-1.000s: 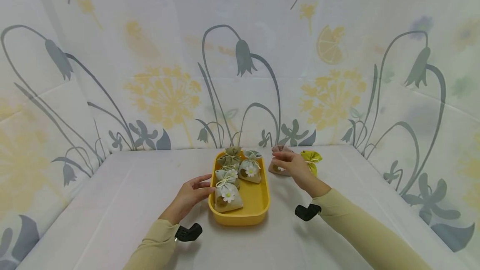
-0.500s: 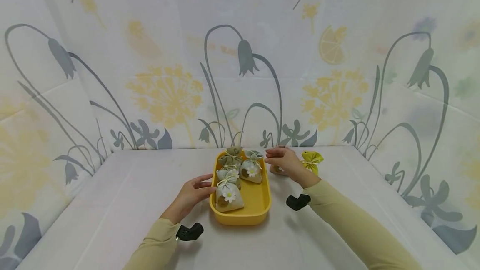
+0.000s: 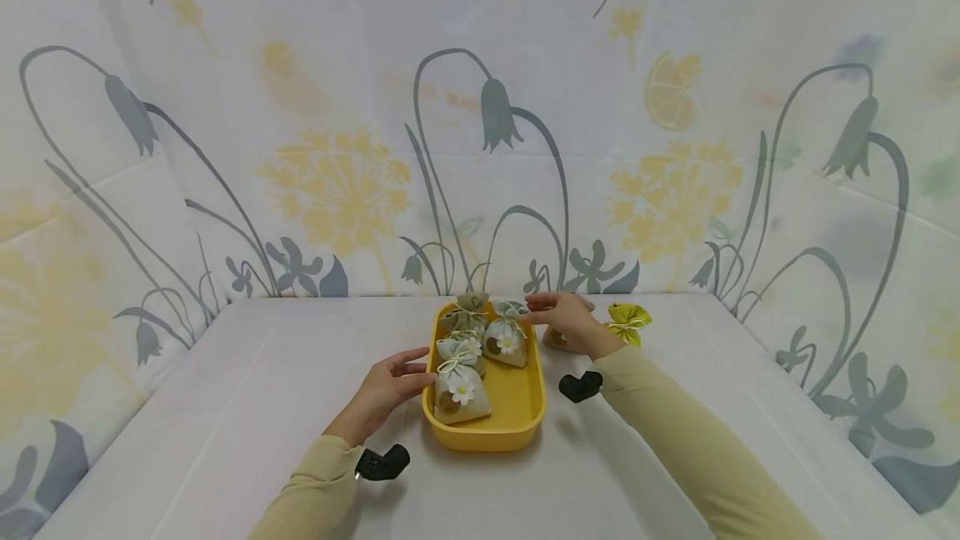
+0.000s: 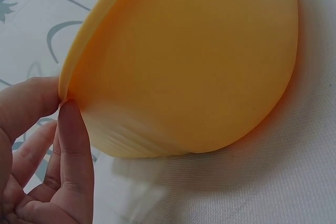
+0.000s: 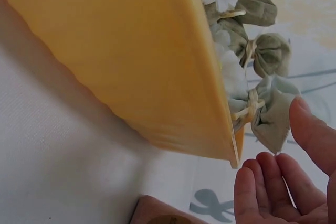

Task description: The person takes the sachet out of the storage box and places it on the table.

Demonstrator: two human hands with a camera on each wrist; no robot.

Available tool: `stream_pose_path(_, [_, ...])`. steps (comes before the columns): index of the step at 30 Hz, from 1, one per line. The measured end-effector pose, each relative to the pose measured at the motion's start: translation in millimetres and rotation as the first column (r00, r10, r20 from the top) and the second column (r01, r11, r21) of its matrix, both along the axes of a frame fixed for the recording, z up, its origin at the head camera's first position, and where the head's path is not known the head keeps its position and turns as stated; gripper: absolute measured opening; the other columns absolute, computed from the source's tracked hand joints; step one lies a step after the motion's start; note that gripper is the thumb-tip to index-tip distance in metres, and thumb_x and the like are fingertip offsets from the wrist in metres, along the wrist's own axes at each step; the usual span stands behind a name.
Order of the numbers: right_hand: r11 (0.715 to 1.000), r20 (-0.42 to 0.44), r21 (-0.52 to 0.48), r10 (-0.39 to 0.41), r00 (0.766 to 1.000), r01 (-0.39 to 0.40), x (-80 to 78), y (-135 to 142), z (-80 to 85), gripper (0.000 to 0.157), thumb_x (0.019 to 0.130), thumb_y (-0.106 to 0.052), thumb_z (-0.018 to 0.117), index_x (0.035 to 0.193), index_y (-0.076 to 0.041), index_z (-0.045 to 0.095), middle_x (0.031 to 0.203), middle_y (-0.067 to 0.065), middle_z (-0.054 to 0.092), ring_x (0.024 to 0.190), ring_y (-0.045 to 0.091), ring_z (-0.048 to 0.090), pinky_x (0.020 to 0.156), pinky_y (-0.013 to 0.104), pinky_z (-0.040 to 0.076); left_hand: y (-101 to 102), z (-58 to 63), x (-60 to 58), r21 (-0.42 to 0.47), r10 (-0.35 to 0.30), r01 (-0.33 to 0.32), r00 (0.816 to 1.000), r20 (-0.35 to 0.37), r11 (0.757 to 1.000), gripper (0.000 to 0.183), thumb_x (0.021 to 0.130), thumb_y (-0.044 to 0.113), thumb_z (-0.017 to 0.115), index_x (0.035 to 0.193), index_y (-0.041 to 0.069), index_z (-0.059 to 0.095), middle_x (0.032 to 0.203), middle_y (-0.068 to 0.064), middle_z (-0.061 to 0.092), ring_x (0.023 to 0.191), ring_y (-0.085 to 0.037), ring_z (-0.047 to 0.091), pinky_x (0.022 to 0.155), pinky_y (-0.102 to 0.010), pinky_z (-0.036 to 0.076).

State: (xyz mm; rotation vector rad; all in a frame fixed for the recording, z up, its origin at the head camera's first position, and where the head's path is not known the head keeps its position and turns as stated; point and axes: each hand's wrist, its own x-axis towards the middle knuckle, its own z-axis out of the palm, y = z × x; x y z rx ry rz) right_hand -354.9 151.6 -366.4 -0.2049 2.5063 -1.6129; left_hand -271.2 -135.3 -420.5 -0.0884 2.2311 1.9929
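A yellow tray point(image 3: 487, 440) holds several small drawstring pouches with white flowers. At its left rim is my left hand point(image 3: 381, 390), thumb and a finger pinching the edge in the left wrist view. My right hand point(image 3: 572, 326) reaches over the tray's far right edge, fingers loosely bent. Its fingertips are right at the gathered top of a pale blue-green pouch point(image 5: 273, 111), thumb on one side and fingers on the other. A similar pale pouch point(image 3: 461, 408) leans at the tray's front left. Behind it stand olive-brown pouches point(image 3: 469, 307). A mauve-brown pouch point(image 3: 557, 342) is partly hidden behind my right hand.
A yellow-green pouch point(image 3: 627, 320) stands on the white-covered table point(image 3: 285, 357), right of the tray. A flower-printed curtain point(image 3: 330, 107) rises at the table's back edge. Black wrist cameras point(image 3: 382, 463) stick out below both wrists.
My right hand has moved left, from in front of the mauve-brown pouch to the pale pouch at the tray's far right. The left hand stays at the rim.
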Motion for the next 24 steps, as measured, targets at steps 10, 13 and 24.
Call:
stream_pose_path(10, [0.994, 0.022, 0.062, 0.090, 0.996, -0.091, 0.2, -5, 4.7, 0.041, 0.088, -0.015, 0.064, 0.127, -0.004, 0.056, 0.124, 0.014, 0.056, 0.101, 0.021, 0.048, 0.092, 0.037, 0.043, 1, 0.5, 0.7, -0.002, 0.001, -0.001, 1.000, 0.000, 1.000, 0.058, 0.079, 0.016, 0.075, 0.131, 0.006, 0.052, 0.116, -0.015, 0.055, 0.100, -0.023, 0.057, 0.088, -0.038, 0.050])
stream_pose_path(13, [0.991, 0.031, 0.074, 0.113, 0.993, -0.115, 1.0, -7, 6.2, 0.036, 0.090, -0.014, 0.062, 0.124, -0.001, 0.058, 0.120, 0.013, 0.058, 0.091, 0.021, 0.053, 0.092, 0.044, 0.043, 1, 0.0, 0.7, -0.001, 0.004, -0.004, 1.000, 0.005, 1.000, 0.058, 0.079, 0.016, 0.075, 0.131, 0.006, 0.052, 0.115, -0.015, 0.056, 0.100, -0.024, 0.058, 0.087, -0.038, 0.050])
stream_pose_path(24, [0.996, 0.006, 0.050, 0.075, 0.997, -0.075, 1.4, -13, 5.7, 0.028, 0.093, -0.011, 0.056, 0.117, 0.005, 0.060, 0.114, 0.016, 0.060, 0.105, 0.034, 0.055, 0.097, 0.047, 0.041, 1, -1.5, -1.7, -0.019, 0.015, -0.015, 1.000, 0.008, 1.000, 0.058, 0.078, 0.019, 0.076, 0.130, 0.007, 0.053, 0.114, -0.014, 0.057, 0.099, -0.023, 0.058, 0.086, -0.037, 0.051])
